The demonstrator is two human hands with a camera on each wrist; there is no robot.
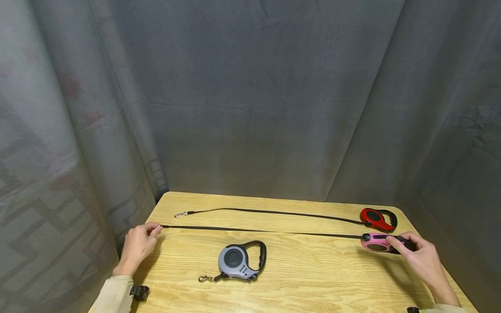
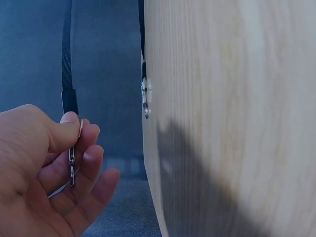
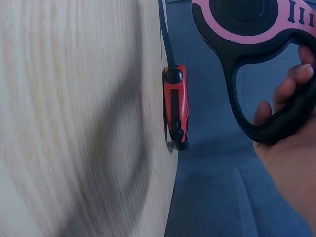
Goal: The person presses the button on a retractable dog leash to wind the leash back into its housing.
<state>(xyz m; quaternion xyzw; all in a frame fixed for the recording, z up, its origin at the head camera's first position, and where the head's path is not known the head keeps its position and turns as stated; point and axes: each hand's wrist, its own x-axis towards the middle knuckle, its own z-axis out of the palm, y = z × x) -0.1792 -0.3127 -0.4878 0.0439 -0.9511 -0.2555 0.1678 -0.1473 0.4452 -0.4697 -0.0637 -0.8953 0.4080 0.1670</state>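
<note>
In my right hand (image 1: 422, 258) I grip the black handle of a pink retractable dog leash (image 1: 377, 242), held above the table's right side. Its black strap runs nearly straight leftward to my left hand (image 1: 138, 244). There, thumb and fingers pinch the metal clip (image 2: 72, 165) just below the strap's black end sleeve (image 2: 70, 101). Behind this strap lies a red retractable leash (image 1: 373, 218), its strap pulled out across the table to a silver clip (image 1: 181, 214). A grey retractable leash (image 1: 233, 263) rests nearer me, strap drawn in, its clip (image 1: 205, 278) pointing left.
The light wooden table (image 1: 313, 278) has rounded far corners. Grey curtains (image 1: 250, 108) hang behind it and on both sides, close to the table edges. A dark wrist device (image 1: 139, 292) sits at my left sleeve.
</note>
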